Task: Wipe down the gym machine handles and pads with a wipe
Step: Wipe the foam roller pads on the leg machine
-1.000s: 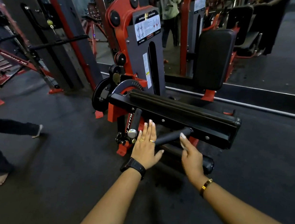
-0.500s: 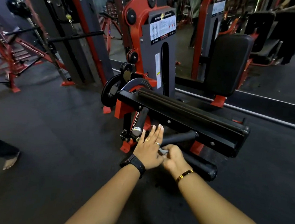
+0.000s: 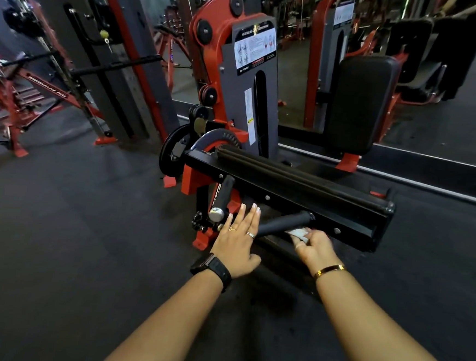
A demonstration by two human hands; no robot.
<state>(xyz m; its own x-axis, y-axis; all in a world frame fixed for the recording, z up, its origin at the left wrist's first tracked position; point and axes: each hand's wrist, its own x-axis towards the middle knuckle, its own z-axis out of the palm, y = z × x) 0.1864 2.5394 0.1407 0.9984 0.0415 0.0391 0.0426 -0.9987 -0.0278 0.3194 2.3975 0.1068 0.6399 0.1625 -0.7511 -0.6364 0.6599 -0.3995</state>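
Right hand [image 3: 315, 247] fingers curl round a crumpled white wipe [image 3: 298, 233], held against the matte black cylindrical handle [image 3: 282, 223] (at its five o'clock). Left hand [image 3: 236, 237], at the handle's nine o'clock, lies flat with fingers straight. Beyond at twelve, a long black pad [image 3: 288, 173].

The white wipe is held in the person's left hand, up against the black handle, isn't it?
Not the left: the head view shows the white wipe pinched in the right hand, up against the black handle. The left hand has straight fingers and holds nothing.
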